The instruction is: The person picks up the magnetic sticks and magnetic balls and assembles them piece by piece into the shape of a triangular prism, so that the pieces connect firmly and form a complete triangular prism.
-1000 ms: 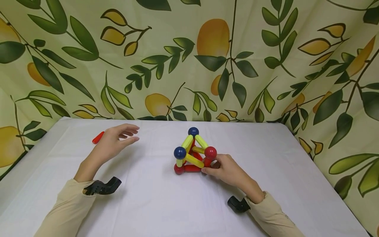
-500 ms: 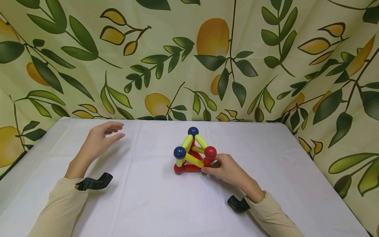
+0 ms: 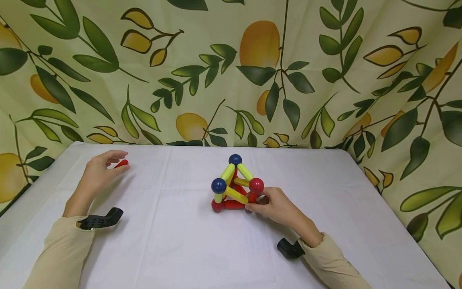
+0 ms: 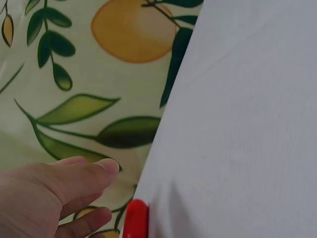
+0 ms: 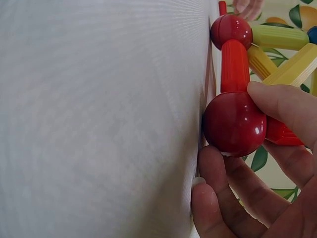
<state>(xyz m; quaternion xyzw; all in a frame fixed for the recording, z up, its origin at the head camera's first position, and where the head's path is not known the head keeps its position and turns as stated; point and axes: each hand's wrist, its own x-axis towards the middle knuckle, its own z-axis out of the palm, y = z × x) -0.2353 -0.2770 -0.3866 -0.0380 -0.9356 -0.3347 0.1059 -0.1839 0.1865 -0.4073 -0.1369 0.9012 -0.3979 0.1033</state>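
Note:
A frame of magnetic rods and balls (image 3: 236, 195) stands on the white table, with yellow and red rods between blue and red balls. At its lower right corner my right hand (image 3: 280, 207) grips a dark red ball (image 5: 234, 124), thumb on one side and fingers on the other; much of that ball is hidden in the head view. On the far left, my left hand (image 3: 96, 173) is held with its fingers apart around a loose red rod (image 3: 122, 163). The left wrist view shows a gap between those fingertips and the red rod (image 4: 135, 219).
A white cloth covers the table (image 3: 187, 249). Behind it hangs a curtain (image 3: 213, 80) printed with leaves and fruit, which also runs along the right side. Black wrist cameras (image 3: 102, 220) jut from both sleeves.
My left hand has moved left across the table to the loose red rod, which it hid half a second ago. The right hand and the frame of rods have stayed in place.

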